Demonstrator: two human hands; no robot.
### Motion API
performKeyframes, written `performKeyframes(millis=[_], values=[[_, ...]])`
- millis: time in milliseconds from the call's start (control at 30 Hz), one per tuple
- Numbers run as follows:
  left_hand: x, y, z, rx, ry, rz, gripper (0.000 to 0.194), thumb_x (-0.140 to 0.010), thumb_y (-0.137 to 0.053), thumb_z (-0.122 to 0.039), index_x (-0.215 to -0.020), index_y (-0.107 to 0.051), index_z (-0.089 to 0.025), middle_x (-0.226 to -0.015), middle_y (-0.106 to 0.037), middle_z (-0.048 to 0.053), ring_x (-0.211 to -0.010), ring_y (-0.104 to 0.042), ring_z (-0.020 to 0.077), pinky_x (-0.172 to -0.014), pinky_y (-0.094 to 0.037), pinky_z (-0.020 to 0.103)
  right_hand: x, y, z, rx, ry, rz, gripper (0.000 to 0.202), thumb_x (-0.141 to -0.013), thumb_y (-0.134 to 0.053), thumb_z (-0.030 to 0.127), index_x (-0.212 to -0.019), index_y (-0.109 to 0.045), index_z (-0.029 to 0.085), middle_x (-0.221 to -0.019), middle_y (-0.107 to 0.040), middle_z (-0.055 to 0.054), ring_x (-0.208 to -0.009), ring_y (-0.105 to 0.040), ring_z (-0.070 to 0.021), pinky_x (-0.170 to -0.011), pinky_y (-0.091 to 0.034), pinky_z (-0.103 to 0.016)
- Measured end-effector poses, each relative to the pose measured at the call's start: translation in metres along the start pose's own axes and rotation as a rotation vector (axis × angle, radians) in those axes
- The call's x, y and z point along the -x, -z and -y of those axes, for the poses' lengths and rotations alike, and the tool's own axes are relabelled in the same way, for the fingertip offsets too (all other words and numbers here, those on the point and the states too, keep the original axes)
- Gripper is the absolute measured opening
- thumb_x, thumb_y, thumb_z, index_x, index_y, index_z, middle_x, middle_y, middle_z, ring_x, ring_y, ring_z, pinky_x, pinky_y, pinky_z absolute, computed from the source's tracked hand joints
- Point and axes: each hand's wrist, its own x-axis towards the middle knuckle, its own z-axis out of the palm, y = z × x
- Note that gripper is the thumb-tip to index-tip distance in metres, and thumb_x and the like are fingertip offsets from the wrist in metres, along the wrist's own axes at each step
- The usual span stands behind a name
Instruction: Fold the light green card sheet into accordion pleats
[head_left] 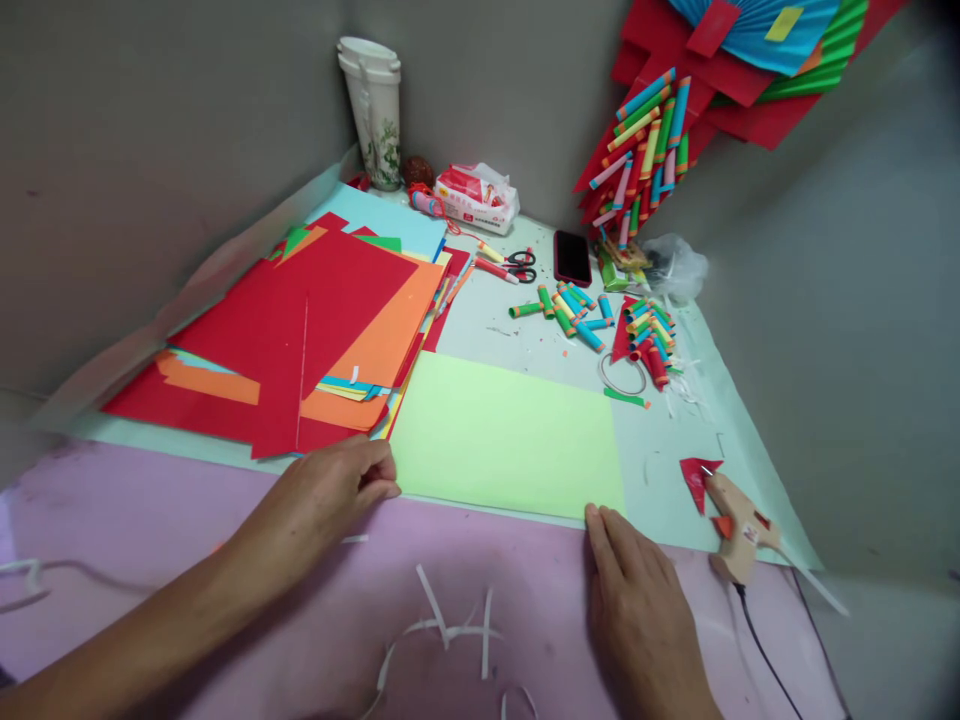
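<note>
A sheet of light green paper (506,435) lies flat on the table, its long near edge facing me. At its near left corner my left hand (352,475) is closed, thumb and curled fingers pinching the edge. My right hand (637,590) has its fingers together on the near right corner, with the thumb hidden from view. Just left of the sheet is a stack of coloured paper, red sheets (322,300) on top and an orange sheet (397,320) showing beneath.
A hot glue gun (742,530) rests at right beside a red scrap (694,485). Small rolled paper tubes (574,310), scissors (517,265), a phone (572,258), a tissue pack (476,197) and a tall cup (375,115) stand further back. White paper strips (435,610) lie nearest me.
</note>
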Motion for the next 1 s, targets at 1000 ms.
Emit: performKeyframes(millis=[1000], values=[[0.052, -0.056, 0.010, -0.689, -0.440, -0.472, 0.047, -0.091, -0.037, -0.005, -0.122, -0.070, -0.018, -0.125, -0.069, 0.014, -0.115, -0.059, 0.0306, -0.095, -0.044, 0.044, 0.001, 0.002, -0.003, -0.027, 0.016, 0.018, 0.058, -0.099, -0.031, 0.012, -0.156, -0.024, 0.012, -0.128, -0.062, -0.020, -0.115, -0.056, -0.0336, -0.092, -0.050, -0.048]])
